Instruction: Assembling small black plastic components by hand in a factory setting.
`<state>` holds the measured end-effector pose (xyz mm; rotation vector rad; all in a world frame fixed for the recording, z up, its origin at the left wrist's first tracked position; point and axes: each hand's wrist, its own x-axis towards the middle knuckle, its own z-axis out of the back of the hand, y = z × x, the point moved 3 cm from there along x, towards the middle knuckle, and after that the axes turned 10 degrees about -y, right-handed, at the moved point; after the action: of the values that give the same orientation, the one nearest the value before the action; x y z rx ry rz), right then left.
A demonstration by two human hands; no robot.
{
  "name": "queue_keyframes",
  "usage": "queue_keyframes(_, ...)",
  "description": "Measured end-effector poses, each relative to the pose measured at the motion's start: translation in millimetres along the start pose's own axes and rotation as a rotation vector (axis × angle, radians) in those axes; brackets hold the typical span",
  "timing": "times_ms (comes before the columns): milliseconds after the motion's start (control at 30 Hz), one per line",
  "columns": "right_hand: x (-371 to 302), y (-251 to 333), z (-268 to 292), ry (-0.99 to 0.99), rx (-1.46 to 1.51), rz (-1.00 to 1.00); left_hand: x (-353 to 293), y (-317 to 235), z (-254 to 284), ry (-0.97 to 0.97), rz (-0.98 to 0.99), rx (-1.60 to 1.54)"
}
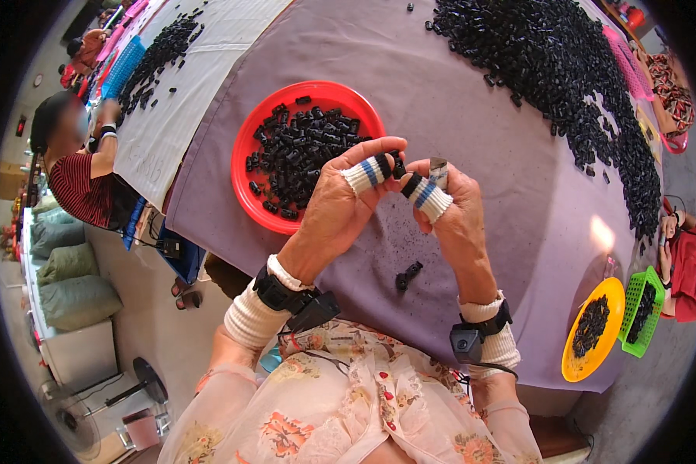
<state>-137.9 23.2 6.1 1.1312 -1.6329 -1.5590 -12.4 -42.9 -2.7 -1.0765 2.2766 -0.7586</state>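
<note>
My left hand (pixel 340 185) pinches a small black plastic part (pixel 398 165) between thumb and fingertips, above the purple-grey tablecloth. Close against it, my right hand (pixel 460 213) is closed on a short, flat metal blade (pixel 438 172), whose end sticks up between thumb and fingers. Striped knitted sleeves cover both thumbs. Beside my left hand stands a red round tray (pixel 243 166) heaped with similar black parts. On the cloth below my hands lie a couple of loose black parts (pixel 410 274) among dark crumbs. The fingertips hide much of the piece being worked on.
A large pile of black parts (pixel 541 69) covers the table's far right. A yellow tray (pixel 615 309) and a green basket (pixel 634 344) sit at the right edge. Another person (pixel 81 166) works at the left; a red sleeve (pixel 687 271) shows at the right. A fan (pixel 69 417) stands lower left.
</note>
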Motion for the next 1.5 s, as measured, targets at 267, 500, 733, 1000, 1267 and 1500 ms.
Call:
queue_keyframes(267, -2.9, -2.0, -4.2, 0.008, 0.067, -0.022, -0.1, 6.1, -4.1, -0.036, 0.056, -0.096)
queue_keyframes(500, 0.2, 9.9, 0.4, -0.098, -0.339, 0.525, -3.2, -6.1, -9.1, -0.016, -0.133, 0.235)
queue_keyframes(733, -4.4, 14.2, 1.4, -0.107, -0.323, 0.516, 1.1, 1.2, -2.2, -0.008, 0.002, 0.006)
queue_keyframes(1000, -5.8, 16.5, 2.3, -0.107, -0.393, 0.632, -5.2, -8.0, -10.7, -0.048, -0.023, 0.249)
queue_keyframes(1267, -9.5, 21.5, -1.0, -0.078, -0.513, 0.794, -5.0, -15.3, -13.5, -0.07, -0.101, 0.436)
queue_keyframes(1500, -9.9, 18.3, -1.7, -0.063, -0.513, 0.782, -4.9, -14.3, -8.7, -0.104, -0.07, 0.432)
